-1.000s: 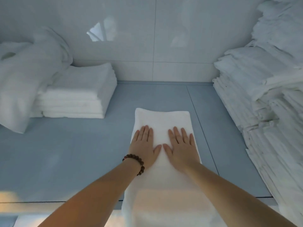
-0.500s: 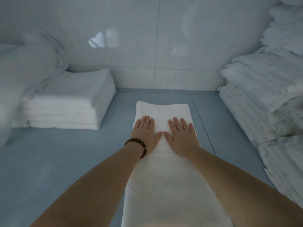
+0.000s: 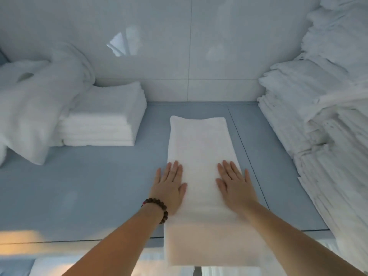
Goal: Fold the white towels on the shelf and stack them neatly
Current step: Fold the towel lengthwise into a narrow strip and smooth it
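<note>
A long white towel point(image 3: 199, 148), folded into a narrow strip, lies lengthwise on the grey-blue shelf point(image 3: 89, 186), its near end hanging over the front edge. My left hand point(image 3: 169, 186), with a bead bracelet at the wrist, lies flat on the strip's left edge. My right hand point(image 3: 234, 186) lies flat on its right edge. Both hands have straight, spread fingers and grip nothing. A neat stack of folded white towels point(image 3: 105, 120) sits at the back left.
A loose heap of unfolded white towels point(image 3: 33, 100) slumps at the far left against the folded stack. A tall, uneven pile of white linen point(image 3: 322, 120) fills the right side. A glossy white tiled wall point(image 3: 179, 46) closes the back.
My hands have slid back toward me along the towel and moved apart from its middle to its two side edges.
</note>
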Demonstrator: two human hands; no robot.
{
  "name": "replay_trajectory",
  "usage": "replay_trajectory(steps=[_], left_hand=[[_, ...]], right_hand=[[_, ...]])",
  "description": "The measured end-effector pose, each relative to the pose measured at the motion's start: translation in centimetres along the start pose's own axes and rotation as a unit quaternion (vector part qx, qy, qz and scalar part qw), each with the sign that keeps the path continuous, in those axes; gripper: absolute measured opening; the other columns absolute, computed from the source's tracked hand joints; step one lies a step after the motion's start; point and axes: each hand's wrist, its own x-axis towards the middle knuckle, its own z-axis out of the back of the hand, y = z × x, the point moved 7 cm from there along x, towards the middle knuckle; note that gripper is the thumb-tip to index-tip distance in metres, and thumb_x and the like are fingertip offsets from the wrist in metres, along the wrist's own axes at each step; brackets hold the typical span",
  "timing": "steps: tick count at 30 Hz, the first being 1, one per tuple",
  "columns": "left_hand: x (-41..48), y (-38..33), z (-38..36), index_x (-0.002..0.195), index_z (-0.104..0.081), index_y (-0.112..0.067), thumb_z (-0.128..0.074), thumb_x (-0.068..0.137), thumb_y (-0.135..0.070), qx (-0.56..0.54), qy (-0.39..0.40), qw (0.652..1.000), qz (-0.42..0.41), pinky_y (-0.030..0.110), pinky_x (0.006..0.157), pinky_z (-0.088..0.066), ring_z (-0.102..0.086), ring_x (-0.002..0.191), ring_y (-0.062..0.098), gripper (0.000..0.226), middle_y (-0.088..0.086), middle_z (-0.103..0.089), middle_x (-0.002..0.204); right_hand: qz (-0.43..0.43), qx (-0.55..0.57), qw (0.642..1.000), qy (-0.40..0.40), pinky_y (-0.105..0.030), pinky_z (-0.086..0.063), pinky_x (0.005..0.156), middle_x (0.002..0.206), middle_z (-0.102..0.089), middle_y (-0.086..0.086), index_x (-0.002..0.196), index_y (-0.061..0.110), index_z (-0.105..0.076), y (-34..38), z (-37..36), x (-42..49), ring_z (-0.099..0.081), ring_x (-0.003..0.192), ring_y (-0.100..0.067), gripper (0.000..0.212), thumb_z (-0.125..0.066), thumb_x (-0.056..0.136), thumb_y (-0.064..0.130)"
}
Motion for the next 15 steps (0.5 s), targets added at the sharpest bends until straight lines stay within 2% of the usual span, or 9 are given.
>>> replay_trajectory(steps=[3,4,6,7,9,10,12,13,15], left_hand=[[-1.5,-0.3,1.3,0.149,0.007,-0.01,-0.007,0.097,-0.043,0.012,0.009,0.999,0.036,0.044,0.113,0.014,0.016,0.144,0.023,0.063,0.006,0.012,0.158],[-2.2,-1.6,1.6,0.149,0.005,-0.009,-0.008,0.097,-0.041,-0.007,0.005,0.999,0.034,0.044,0.113,0.015,0.017,0.144,0.023,0.063,0.007,0.012,0.158],[-4.1,-4.7,0.7,0.149,0.005,-0.011,0.007,0.087,-0.045,-0.035,0.001,0.999,0.005,0.04,0.114,0.017,0.017,0.144,0.022,0.071,0.006,0.012,0.157],[-5.0,-5.8,0.1,0.148,0.003,-0.011,0.011,0.083,-0.046,-0.044,-0.004,0.999,-0.012,0.039,0.115,0.016,0.014,0.144,0.021,0.075,0.006,0.008,0.157],[-6.3,-6.0,-0.3,0.146,-0.01,-0.008,0.0,0.088,-0.048,-0.04,-0.035,0.998,-0.016,0.039,0.114,0.004,-0.003,0.144,0.02,0.071,0.007,-0.009,0.156],[-6.5,-5.5,-0.5,0.146,-0.009,-0.009,-0.002,0.089,-0.048,-0.039,-0.042,0.998,-0.018,0.039,0.113,0.002,-0.004,0.144,0.018,0.069,0.006,-0.008,0.156],[-7.1,-4.4,-0.6,0.146,0.003,-0.012,0.003,0.087,-0.048,-0.037,-0.032,0.999,-0.025,0.037,0.114,0.007,0.007,0.143,0.015,0.069,0.0,0.007,0.154],[-7.7,-3.9,-0.3,0.147,-0.003,-0.011,-0.001,0.089,-0.047,-0.035,-0.033,0.998,-0.028,0.037,0.114,0.004,0.001,0.144,0.016,0.069,0.001,0.0,0.156],[-9.5,-3.7,-0.1,0.144,-0.03,-0.005,-0.013,0.096,-0.044,-0.047,-0.021,0.998,-0.042,0.039,0.111,-0.01,-0.021,0.142,0.023,0.064,0.008,-0.029,0.152]], right_hand=[[-0.04,-0.011,0.999,0.007,-0.045,0.014,0.113,0.157,0.014,0.003,0.149,0.02,0.008,0.1,0.9,-1.6,0.019,0.143,-0.016,0.088,0.027,0.069,0.051],[-0.031,-0.001,1.0,0.001,-0.045,0.015,0.113,0.157,0.014,0.002,0.149,0.019,0.008,1.3,1.0,-2.6,0.019,0.143,-0.018,0.087,0.028,0.071,0.052],[0.009,0.017,1.0,-0.006,-0.041,0.019,0.112,0.156,0.013,0.003,0.147,0.02,0.009,4.1,0.2,-4.8,0.018,0.143,-0.019,0.078,0.029,0.08,0.056],[0.028,0.011,1.0,-0.007,-0.041,0.015,0.112,0.157,0.005,0.002,0.147,0.021,0.003,5.0,-0.5,-5.9,0.01,0.144,-0.019,0.072,0.021,0.086,0.054],[0.033,0.001,0.999,-0.014,-0.042,-0.003,0.111,0.155,-0.022,0.0,0.147,0.02,-0.022,5.1,-1.4,-7.4,-0.017,0.143,-0.02,0.06,-0.002,0.098,0.048],[0.028,-0.007,0.999,-0.017,-0.043,-0.009,0.11,0.151,-0.031,0.0,0.145,0.02,-0.031,4.6,-1.7,-7.7,-0.027,0.14,-0.019,0.058,-0.008,0.099,0.046],[0.019,-0.016,1.0,-0.01,-0.043,-0.01,0.11,0.148,-0.038,0.001,0.142,0.019,-0.038,3.1,-1.7,-8.1,-0.034,0.137,-0.018,0.058,-0.011,0.099,0.046],[0.014,-0.017,1.0,-0.009,-0.043,-0.009,0.11,0.147,-0.04,0.0,0.141,0.018,-0.039,2.6,-1.3,-8.4,-0.036,0.136,-0.019,0.059,-0.01,0.099,0.046],[0.004,-0.016,1.0,0.001,-0.046,-0.011,0.109,0.145,-0.043,-0.003,0.139,0.015,-0.043,1.9,-1.2,-9.4,-0.041,0.134,-0.022,0.062,-0.008,0.099,0.047]])
